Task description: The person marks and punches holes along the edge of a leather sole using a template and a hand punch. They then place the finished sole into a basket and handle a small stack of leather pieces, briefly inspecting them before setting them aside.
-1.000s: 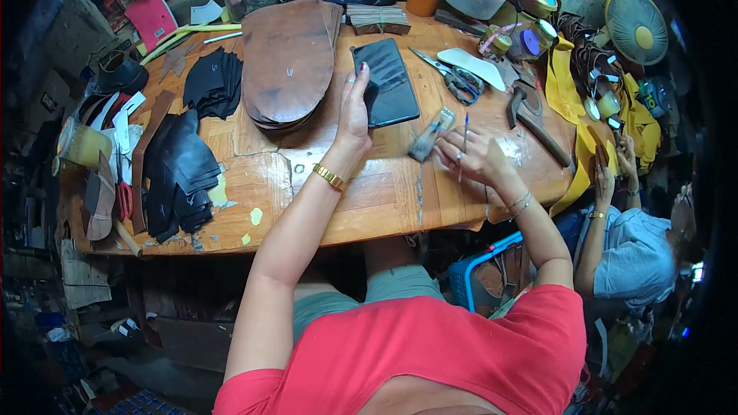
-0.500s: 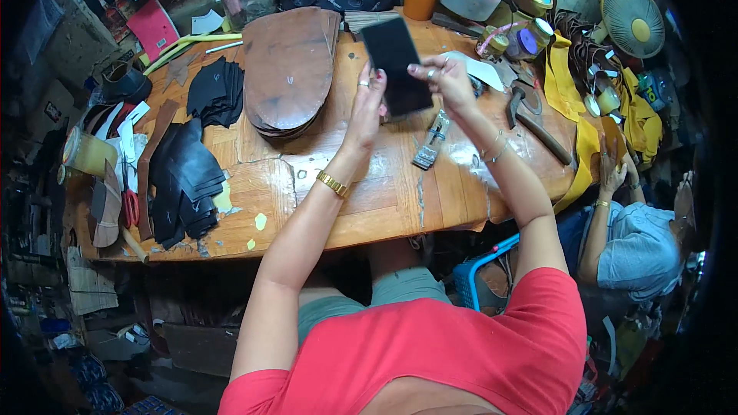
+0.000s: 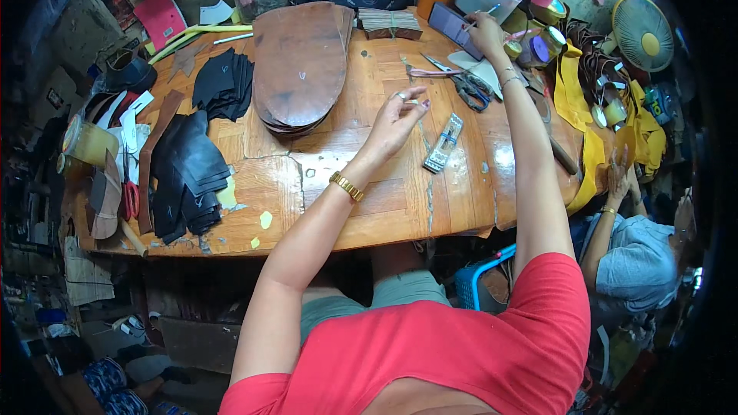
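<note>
The right hand (image 3: pixel 486 34) has its fingers bent at the edge of the dark tablet (image 3: pixel 447 23), beside the clear tub (image 3: pixel 480 1) at the back of the desk (image 3: pixel 354 211); from here I can't tell whether they grip it or only touch. The left hand (image 3: pixel 395 121) hovers, fingers loosely parted and empty, near a small clear packet (image 3: pixel 443 146).
</note>
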### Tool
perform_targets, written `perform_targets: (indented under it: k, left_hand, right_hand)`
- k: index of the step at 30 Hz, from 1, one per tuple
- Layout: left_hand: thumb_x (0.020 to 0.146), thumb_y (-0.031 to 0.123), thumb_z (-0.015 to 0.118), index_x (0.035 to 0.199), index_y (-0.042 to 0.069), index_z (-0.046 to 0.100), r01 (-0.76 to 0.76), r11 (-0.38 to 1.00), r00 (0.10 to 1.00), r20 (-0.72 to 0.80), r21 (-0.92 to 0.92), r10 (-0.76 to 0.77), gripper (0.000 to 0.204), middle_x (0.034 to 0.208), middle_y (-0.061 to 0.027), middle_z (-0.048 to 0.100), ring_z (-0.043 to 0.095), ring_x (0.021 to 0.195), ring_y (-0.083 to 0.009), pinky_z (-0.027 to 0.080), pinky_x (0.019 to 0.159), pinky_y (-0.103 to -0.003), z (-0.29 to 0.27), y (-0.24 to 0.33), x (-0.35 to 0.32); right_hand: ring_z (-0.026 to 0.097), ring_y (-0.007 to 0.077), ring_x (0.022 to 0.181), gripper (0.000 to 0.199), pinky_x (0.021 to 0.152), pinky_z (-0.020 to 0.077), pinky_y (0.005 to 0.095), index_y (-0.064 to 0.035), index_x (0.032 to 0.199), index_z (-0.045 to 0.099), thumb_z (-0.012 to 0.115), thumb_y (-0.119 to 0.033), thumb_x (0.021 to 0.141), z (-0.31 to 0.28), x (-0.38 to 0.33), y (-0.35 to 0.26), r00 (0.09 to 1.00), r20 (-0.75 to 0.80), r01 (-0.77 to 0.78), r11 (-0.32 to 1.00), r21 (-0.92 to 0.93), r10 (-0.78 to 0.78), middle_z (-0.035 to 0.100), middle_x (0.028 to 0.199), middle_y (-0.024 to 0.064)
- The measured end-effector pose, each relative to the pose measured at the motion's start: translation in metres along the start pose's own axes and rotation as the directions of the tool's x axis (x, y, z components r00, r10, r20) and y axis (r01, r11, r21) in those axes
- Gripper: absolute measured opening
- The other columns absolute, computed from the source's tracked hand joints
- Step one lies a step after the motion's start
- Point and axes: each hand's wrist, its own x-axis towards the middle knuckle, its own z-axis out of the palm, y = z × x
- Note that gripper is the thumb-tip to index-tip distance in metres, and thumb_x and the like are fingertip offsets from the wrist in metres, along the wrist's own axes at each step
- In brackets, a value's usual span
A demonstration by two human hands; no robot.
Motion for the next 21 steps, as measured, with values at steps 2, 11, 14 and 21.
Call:
perform_targets:
  k: [2, 11, 14, 21]
  left_hand:
    - [0.094, 0.025, 0.059, 0.128, 0.002, 0.054, -0.033, 0.999, 0.999, 0.030, 0.009, 0.033, 0.041, 0.113, -0.0066, 0.061, 0.055, 0.106, -0.0134, 0.044, 0.093, -0.029, 0.001, -0.006, 0.001]
    - [0.091, 0.023, 0.061, 0.120, 0.001, 0.059, -0.018, 0.997, 0.997, 0.071, 0.081, 0.013, 0.037, 0.108, -0.0141, 0.065, 0.062, 0.102, -0.0218, 0.048, 0.091, -0.035, 0.003, -0.001, -0.003]
    - [0.093, 0.024, 0.061, 0.125, 0.002, 0.057, 0.012, 0.990, 0.991, 0.128, 0.138, -0.029, 0.039, 0.112, -0.0134, 0.063, 0.059, 0.104, -0.0171, 0.047, 0.092, -0.031, 0.004, 0.004, -0.005]
    - [0.092, 0.028, 0.062, 0.125, 0.003, 0.057, -0.083, 0.962, 0.992, 0.111, 0.261, 0.056, 0.042, 0.112, -0.0170, 0.063, 0.060, 0.107, -0.0236, 0.047, 0.093, -0.035, 0.004, -0.001, -0.008]
  right_hand:
    - [0.063, 0.0334, 0.098, 0.025, 0.083, 0.0487, 0.0420, -0.0068, 0.101, 0.071, 0.064, -0.019, 0.080, 0.017, 0.003, 0.011, 0.997, -0.063, 0.049, 0.999, -0.017, -0.050, 0.068, 0.100, 0.0174]
    - [0.065, 0.0326, 0.094, 0.026, 0.082, 0.0492, 0.0407, -0.0089, 0.105, 0.070, 0.066, -0.019, 0.082, 0.041, 0.033, 0.024, 0.999, 0.040, -0.011, 0.985, 0.175, 0.004, 0.068, 0.097, 0.0182]
    - [0.065, 0.0337, 0.093, 0.025, 0.081, 0.0491, 0.0417, -0.0079, 0.104, 0.070, 0.065, -0.022, 0.083, 0.039, 0.035, 0.028, 0.999, 0.049, 0.006, 0.993, 0.115, -0.012, 0.068, 0.097, 0.0186]
    - [0.064, 0.0358, 0.091, 0.029, 0.081, 0.0487, 0.0442, -0.0076, 0.103, 0.069, 0.064, -0.030, 0.085, 0.041, 0.027, 0.023, 0.987, -0.100, 0.115, 0.990, -0.081, -0.123, 0.067, 0.094, 0.0186]
